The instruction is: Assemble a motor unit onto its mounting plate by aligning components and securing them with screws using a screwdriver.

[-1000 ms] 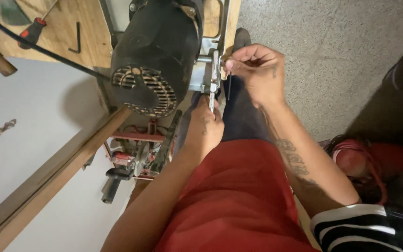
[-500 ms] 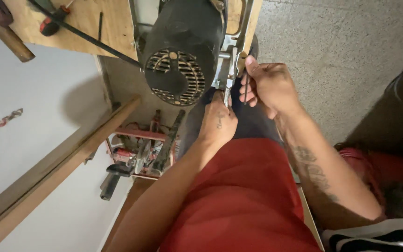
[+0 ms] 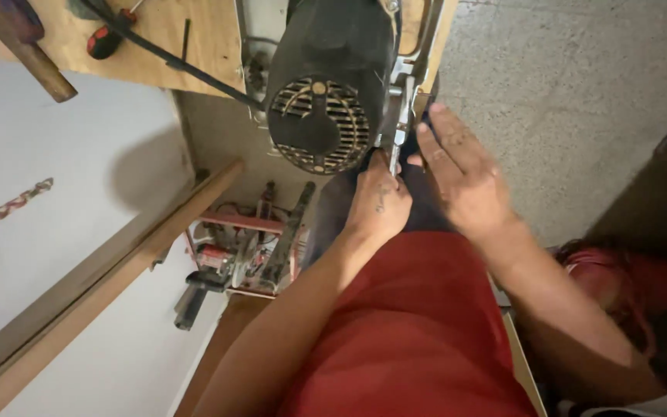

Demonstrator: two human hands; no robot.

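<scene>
Both hands at the metal bracket beside the black motor housing.
Left hand (image 3: pixel 380 202) pinches closed on the metal bracket (image 3: pixel 397 123), just right of the black motor housing (image 3: pixel 332 77); right hand (image 3: pixel 461 174) is open, fingers spread, fingertips touching the bracket's edge.

One black motor (image 3: pixel 333 85), two hands (image 3: pixel 380 202) (image 3: pixel 461 174), one red-handled screwdriver (image 3: pixel 110 38), one wooden beam (image 3: pixel 102 286), one red tool (image 3: pixel 237 247).

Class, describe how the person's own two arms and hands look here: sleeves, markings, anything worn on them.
Both forearms are bare, with no sleeves, gloves, watch or rings in view. The left hand carries a small dark cross-like tattoo on its back. The right hand shows no clear marking on its back.
</scene>
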